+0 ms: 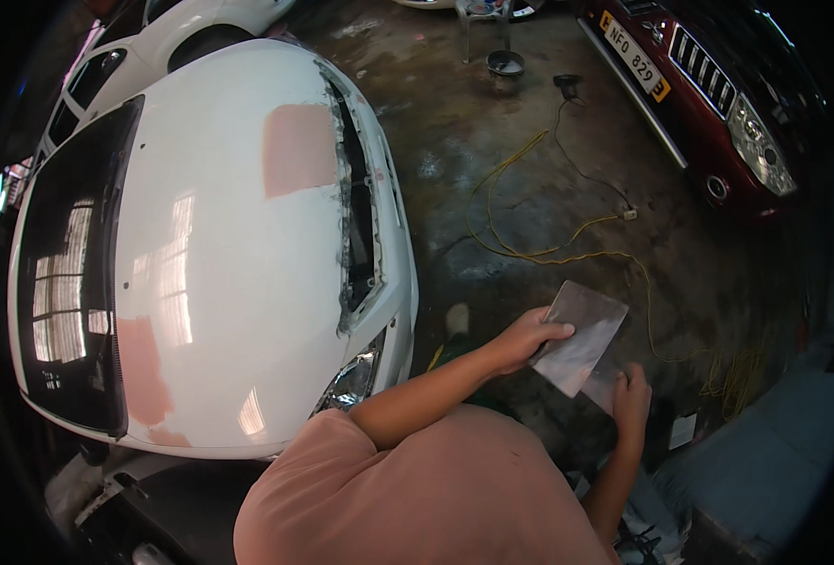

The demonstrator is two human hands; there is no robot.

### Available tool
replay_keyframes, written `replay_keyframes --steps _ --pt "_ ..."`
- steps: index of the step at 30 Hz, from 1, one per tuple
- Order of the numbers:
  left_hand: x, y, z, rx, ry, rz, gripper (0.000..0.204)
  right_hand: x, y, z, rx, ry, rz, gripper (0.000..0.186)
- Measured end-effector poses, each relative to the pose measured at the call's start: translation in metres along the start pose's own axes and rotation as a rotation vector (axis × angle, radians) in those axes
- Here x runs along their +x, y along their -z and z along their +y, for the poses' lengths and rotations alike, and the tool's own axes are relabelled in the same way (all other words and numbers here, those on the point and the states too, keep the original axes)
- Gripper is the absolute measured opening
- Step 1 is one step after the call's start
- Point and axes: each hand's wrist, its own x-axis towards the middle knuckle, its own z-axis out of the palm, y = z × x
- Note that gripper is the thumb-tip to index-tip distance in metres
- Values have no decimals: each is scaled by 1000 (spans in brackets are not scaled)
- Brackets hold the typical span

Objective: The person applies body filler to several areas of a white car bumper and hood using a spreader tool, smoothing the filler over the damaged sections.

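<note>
My left hand is closed on the edge of a flat, greyish rectangular plate, with the thumb lying on top of its face. The plate's surface looks smeared and shiny. Close by on the right, my right hand is closed on a thin, flat piece like a spreader. That piece reaches toward the plate's lower edge and is partly hidden behind it; whether the two touch I cannot tell. Left of me stands a white car, its hood bearing a pinkish filler-like patch near the front and another patch near the windshield.
A yellow cord winds over the stained floor to a white socket box; a dark corded tool lies farther off. A round pan stands at the back. A maroon car is at the far right, a headlight beside my left arm.
</note>
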Motion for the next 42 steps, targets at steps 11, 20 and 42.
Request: replay_keyframes --steps 11,20,42 --pt "116 59 87 -44 -32 379 38 72 -14 57 1650 -469 -38 70" --pt "178 105 172 119 -142 459 38 236 -8 -58 1697 -379 -123 61" --pt "220 11 213 615 -679 1054 34 438 55 -255 134 1451 -162 38"
